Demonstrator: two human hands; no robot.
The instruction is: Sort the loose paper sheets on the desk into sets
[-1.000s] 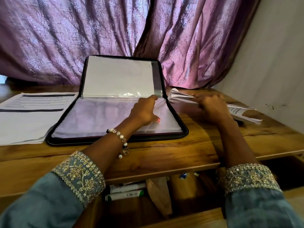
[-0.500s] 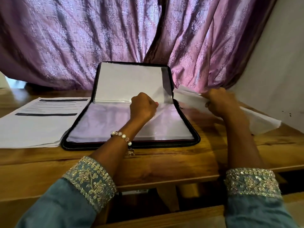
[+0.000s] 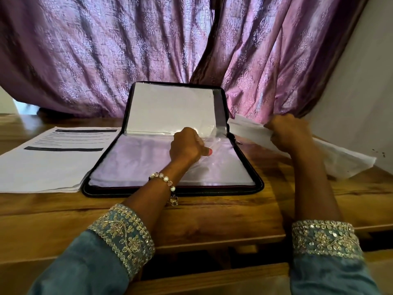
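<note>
A black zip folder (image 3: 258, 184) lies open on the wooden desk (image 3: 212, 216), its lid propped against the curtain. My left hand (image 3: 186, 145) pinches the top clear plastic sleeve (image 3: 209, 165) near the folder's hinge and holds its corner lifted. My right hand (image 3: 289, 135) grips a bundle of white paper sheets (image 3: 344, 165) raised above the desk, just right of the folder. A stack of printed sheets (image 3: 49, 160) with black bars lies flat to the left of the folder.
A purple patterned curtain (image 3: 127, 50) hangs right behind the desk. A pale wall (image 3: 361, 81) closes off the right side. Below the desk's front edge runs a dark open shelf gap (image 3: 191, 271).
My right hand has lifted the paper bundle off the desk and raised it. My left hand went from resting on the sleeves to pinching and raising the top sleeve. The camera tilted up.
</note>
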